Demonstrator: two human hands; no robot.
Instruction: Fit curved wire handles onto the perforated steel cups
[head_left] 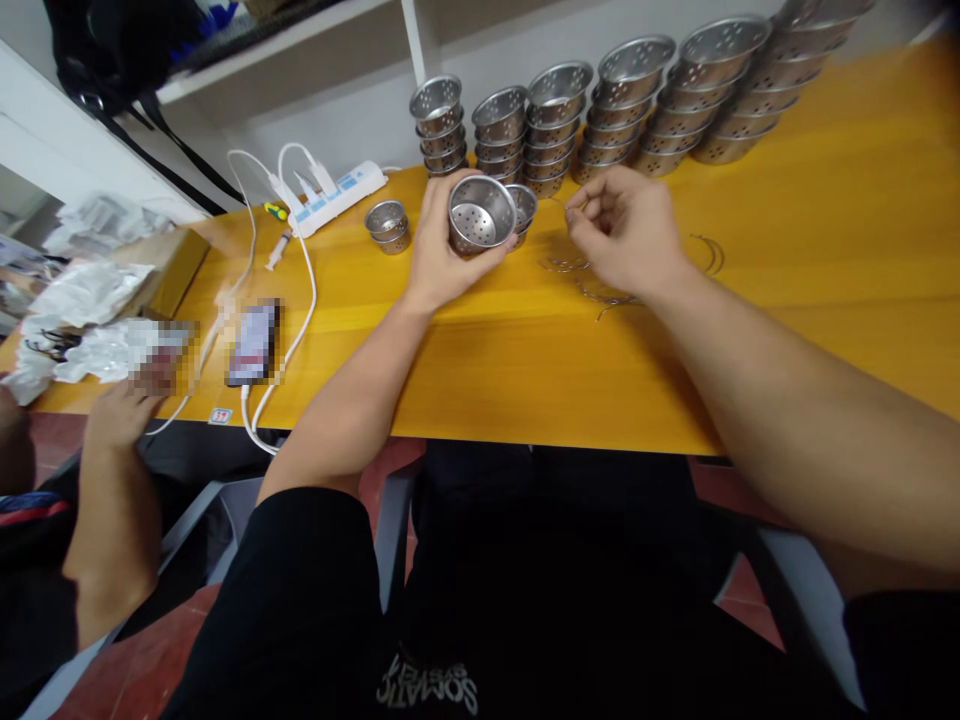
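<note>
My left hand [439, 255] grips a perforated metal cup [480, 225], tilted so that its holed bottom shows. To its right my right hand [626, 225] is closed in a pinch above the table; whatever its fingertips hold is too small to make out. Thin curved wires [607, 298] lie on the table under and beside that hand. Partly hidden behind the held cup stands another small perforated cup [523, 205]. A short stack of two small perforated cups [387, 226] stands left of my left hand.
Several tall stacks of perforated cups [634, 75] line the back of the yellow table [525, 380]. On the left are a power strip [337, 200], white cables, a syringe [278, 250] and a phone [253, 342]. Another person's hand [124, 405] is near plastic bags [94, 290].
</note>
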